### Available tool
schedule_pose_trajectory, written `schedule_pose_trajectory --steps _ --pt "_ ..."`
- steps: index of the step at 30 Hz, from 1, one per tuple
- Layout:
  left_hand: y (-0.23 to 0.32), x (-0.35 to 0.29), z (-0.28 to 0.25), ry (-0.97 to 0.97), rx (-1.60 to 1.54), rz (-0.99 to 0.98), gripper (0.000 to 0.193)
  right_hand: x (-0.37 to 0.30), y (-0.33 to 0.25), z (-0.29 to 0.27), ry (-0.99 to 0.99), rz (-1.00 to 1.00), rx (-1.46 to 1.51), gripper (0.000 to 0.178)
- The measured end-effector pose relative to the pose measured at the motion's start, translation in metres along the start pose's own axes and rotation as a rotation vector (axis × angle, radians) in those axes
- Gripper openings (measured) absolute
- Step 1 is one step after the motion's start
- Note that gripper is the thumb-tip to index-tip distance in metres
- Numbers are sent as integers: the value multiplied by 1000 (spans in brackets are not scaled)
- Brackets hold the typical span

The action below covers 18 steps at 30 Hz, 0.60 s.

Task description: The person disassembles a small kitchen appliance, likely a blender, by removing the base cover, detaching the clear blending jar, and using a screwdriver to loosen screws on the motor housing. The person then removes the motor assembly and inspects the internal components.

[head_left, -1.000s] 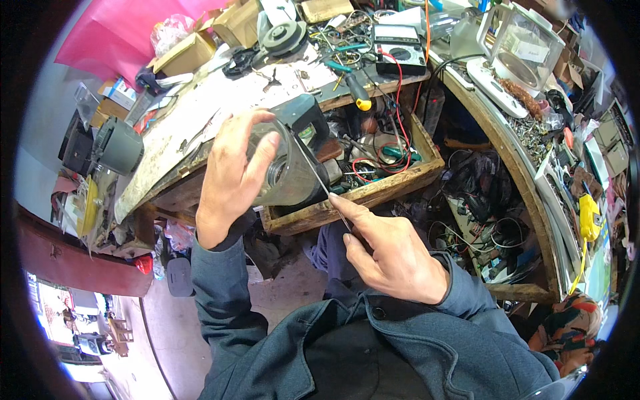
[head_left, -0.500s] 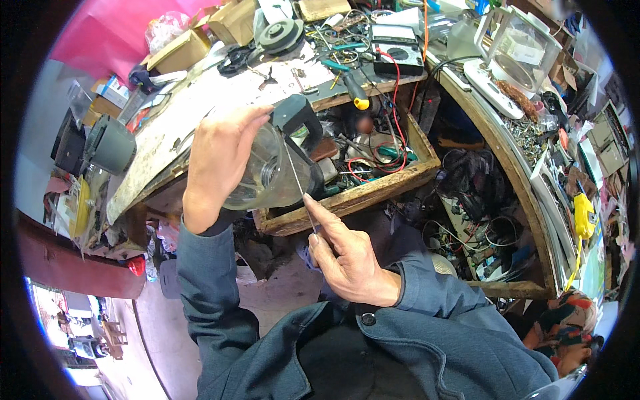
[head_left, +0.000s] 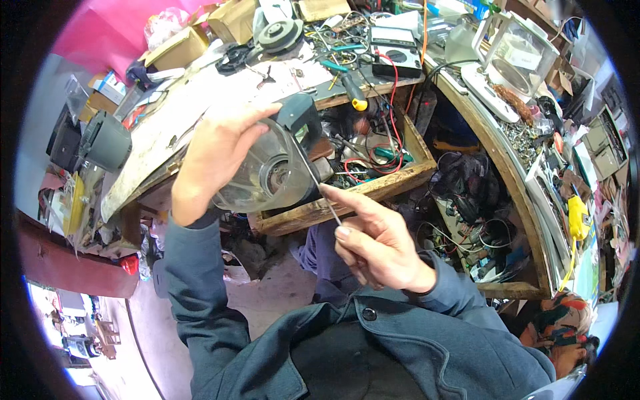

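My left hand (head_left: pixel 215 152) grips the rim side of a clear, cloudy blender jug (head_left: pixel 243 183) with a dark handle (head_left: pixel 293 115). The jug is tilted, so its round base fitting shows through the open mouth. A thin metal rod (head_left: pixel 312 168) slants across the mouth edge, its lower end in my right hand (head_left: pixel 383 250). Thumb and index finger of that hand pinch the rod, the index finger stretched along it. Whether the rod's far end touches the jug wall I cannot tell.
Under the jug is an open wooden drawer (head_left: pixel 373 187) full of tools and wires. A yellow-tipped screwdriver (head_left: pixel 353 93) and an analog multimeter (head_left: pixel 396 60) lie on the cluttered bench (head_left: pixel 233 90). Another clear jug (head_left: pixel 517 60) stands at the right; a dark grey pot (head_left: pixel 107 141) sits far left.
My right hand has moved right and down, drawing the rod with it. The jug has turned slightly, showing more of its base fitting, and my left hand has shifted a little left.
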State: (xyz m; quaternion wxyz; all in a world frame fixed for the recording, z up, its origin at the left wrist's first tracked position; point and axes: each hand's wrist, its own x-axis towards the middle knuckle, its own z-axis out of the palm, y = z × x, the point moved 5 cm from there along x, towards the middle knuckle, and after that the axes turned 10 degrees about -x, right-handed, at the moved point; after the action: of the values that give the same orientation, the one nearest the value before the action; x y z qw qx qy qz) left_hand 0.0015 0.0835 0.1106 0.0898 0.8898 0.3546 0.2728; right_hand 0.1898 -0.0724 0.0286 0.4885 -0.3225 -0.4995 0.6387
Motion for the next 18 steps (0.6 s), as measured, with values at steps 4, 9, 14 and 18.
schedule_pose_trajectory --steps 4,9,14,18 --pt "-1 -3 5 80 83 53 31 -11 -19 -6 -60 4 -170 48" --pt "5 -5 3 135 142 89 27 -16 -20 -17 -192 20 -173 35" --pt "1 -7 5 152 165 52 26 -8 -56 -19 -32 -497 -314 34" --pt "-5 -12 4 172 146 57 29 22 -106 -12 221 -874 -1058 12"
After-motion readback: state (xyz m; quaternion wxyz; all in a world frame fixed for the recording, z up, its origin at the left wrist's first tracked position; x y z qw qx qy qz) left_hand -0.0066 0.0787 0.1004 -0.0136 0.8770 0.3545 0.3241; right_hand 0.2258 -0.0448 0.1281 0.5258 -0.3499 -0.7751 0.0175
